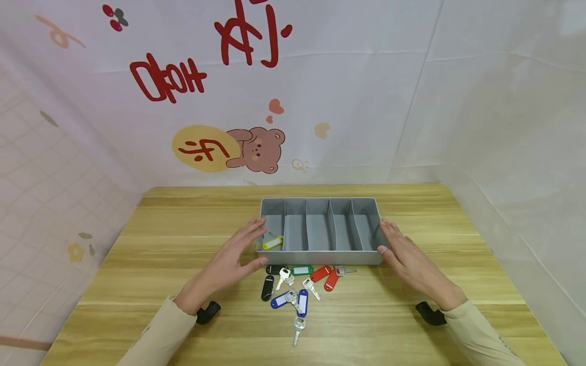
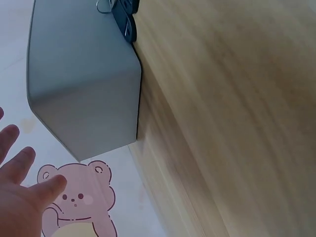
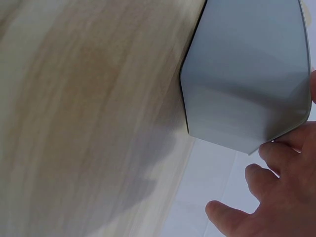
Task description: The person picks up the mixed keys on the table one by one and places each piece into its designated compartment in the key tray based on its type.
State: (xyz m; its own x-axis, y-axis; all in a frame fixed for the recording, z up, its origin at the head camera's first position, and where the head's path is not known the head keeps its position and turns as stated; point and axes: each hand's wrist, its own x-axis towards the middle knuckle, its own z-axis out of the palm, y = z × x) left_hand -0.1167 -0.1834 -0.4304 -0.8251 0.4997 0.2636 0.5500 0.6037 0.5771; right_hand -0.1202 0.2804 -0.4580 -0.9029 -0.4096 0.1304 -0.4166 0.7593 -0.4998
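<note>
A grey tray [image 1: 313, 258] with several compartments stands on the table. A yellow key tag [image 1: 273, 242] with a key lies in its leftmost compartment. Beside the tray's left end is my left hand [image 1: 235, 256], fingers spread and holding nothing; the left wrist view shows it apart from the tray wall [image 2: 94, 103]. My right hand [image 1: 412, 262] is at the tray's right end, its fingers at the rim, seemingly touching it in the right wrist view. In front of the tray lie black [image 1: 267, 288], green [image 1: 302, 270], red [image 1: 320, 274] and blue key tags [image 1: 302, 303] with keys [image 1: 299, 328].
The wooden table [image 1: 192, 218] runs back to a white wall covering [image 1: 357, 91] printed with red characters and a bear [image 1: 261, 150]. Black straps or bands [image 1: 208, 312] show at both wrists.
</note>
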